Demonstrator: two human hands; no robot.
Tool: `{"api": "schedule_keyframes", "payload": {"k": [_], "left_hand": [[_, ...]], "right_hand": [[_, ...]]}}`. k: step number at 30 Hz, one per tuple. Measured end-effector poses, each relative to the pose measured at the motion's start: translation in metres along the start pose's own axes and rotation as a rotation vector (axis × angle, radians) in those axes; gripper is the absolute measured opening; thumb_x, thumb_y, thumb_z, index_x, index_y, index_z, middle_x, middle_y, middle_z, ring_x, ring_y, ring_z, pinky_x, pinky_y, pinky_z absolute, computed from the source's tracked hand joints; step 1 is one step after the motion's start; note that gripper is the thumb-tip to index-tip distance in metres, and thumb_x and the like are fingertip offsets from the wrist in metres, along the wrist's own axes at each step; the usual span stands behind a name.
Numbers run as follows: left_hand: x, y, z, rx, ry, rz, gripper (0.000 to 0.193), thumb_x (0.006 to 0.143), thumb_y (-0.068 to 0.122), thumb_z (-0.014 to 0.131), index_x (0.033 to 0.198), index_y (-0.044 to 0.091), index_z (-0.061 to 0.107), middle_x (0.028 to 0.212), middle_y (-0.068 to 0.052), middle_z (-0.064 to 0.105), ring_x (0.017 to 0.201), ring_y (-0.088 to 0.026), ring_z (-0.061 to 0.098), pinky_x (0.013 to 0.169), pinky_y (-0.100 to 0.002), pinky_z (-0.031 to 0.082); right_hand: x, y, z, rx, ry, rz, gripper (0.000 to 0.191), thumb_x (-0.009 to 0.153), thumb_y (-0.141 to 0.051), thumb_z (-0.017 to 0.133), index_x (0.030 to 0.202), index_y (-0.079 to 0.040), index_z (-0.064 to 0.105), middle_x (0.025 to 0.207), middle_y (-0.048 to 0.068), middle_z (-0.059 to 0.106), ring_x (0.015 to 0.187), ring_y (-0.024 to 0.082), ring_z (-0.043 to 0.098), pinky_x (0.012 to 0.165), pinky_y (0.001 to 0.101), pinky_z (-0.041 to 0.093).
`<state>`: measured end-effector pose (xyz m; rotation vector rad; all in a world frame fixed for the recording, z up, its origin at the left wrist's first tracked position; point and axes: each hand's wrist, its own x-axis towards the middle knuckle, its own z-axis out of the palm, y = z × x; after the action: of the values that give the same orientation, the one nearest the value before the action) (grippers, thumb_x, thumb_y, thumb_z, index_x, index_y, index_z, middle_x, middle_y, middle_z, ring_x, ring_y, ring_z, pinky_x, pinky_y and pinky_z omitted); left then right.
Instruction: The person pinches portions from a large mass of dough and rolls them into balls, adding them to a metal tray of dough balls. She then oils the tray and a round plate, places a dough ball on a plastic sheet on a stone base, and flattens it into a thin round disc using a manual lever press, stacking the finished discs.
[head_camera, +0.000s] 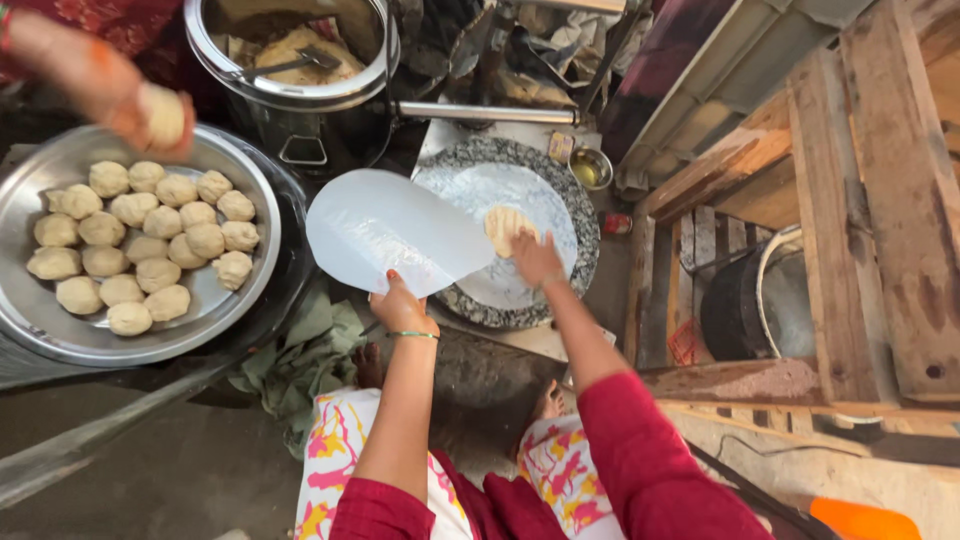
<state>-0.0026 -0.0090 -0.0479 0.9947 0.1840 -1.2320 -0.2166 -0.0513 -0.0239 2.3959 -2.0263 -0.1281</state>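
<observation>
Left hand (402, 308) pinched near edge of clear plastic sheet (390, 230), lifted and folded back toward steel tray (255, 290). Right hand (537, 258) rested on flattened dough disc (506, 226), fingers loosely spread, gripping nothing. Disc lay on second sheet atop round stone board (580, 262), just right of raised sheet. Right hand nearer disc. Dough balls (140, 245) filled tray, well left. Another person's hand (130, 105) held one ball above tray.
</observation>
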Motion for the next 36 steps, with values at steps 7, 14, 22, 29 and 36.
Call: {"api": "schedule_keyframes", "payload": {"k": [7,14,22,29,36], "left_hand": [[0.001,0.007,0.0,0.013,-0.013,0.013,0.034,0.104,0.009,0.054,0.136,0.0,0.055,0.119,-0.011,0.065,0.099,-0.024,0.069,0.079,-0.039,0.06],[0.003,0.006,0.003,0.027,-0.04,-0.003,0.037,0.103,0.009,0.052,0.138,-0.001,0.054,0.121,-0.012,0.066,0.099,-0.023,0.069,0.08,-0.04,0.059],[-0.006,-0.003,0.011,0.129,-0.184,0.313,0.038,0.103,0.004,0.053,0.139,-0.005,0.052,0.133,-0.014,0.065,0.112,-0.023,0.067,0.095,-0.037,0.055],[-0.056,0.015,0.04,1.113,-0.262,0.657,0.03,0.106,0.005,0.058,0.135,0.009,0.066,0.126,-0.015,0.071,0.119,-0.03,0.066,0.101,-0.039,0.053],[-0.067,-0.009,0.052,1.612,-0.801,1.124,0.07,0.078,-0.012,0.057,0.138,0.023,0.063,0.149,-0.006,0.055,0.147,-0.035,0.034,0.117,-0.051,0.032]], "right_hand": [[0.037,0.0,-0.032,-0.037,-0.06,-0.061,0.066,0.102,-0.025,0.043,0.16,-0.001,0.024,0.165,0.022,0.026,0.15,0.039,0.03,0.115,0.0638,0.028],[0.055,-0.03,-0.038,0.05,0.061,-0.052,0.068,0.104,-0.031,0.04,0.163,-0.003,0.02,0.168,0.023,0.022,0.153,0.037,0.026,0.119,0.0553,0.025],[0.029,-0.023,-0.036,-0.1,0.085,0.03,0.08,0.104,-0.048,0.043,0.161,0.001,0.014,0.169,0.027,0.011,0.156,0.04,0.012,0.121,0.0524,0.015],[-0.014,-0.008,-0.02,0.279,0.132,0.084,0.071,0.107,-0.05,0.037,0.155,0.001,0.028,0.161,0.02,0.027,0.15,0.034,0.025,0.121,0.0549,0.017],[-0.051,0.062,-0.031,1.266,0.342,0.695,0.061,0.102,-0.052,0.05,0.119,0.002,0.073,0.119,0.019,0.075,0.115,0.03,0.068,0.104,0.042,0.047]]}}
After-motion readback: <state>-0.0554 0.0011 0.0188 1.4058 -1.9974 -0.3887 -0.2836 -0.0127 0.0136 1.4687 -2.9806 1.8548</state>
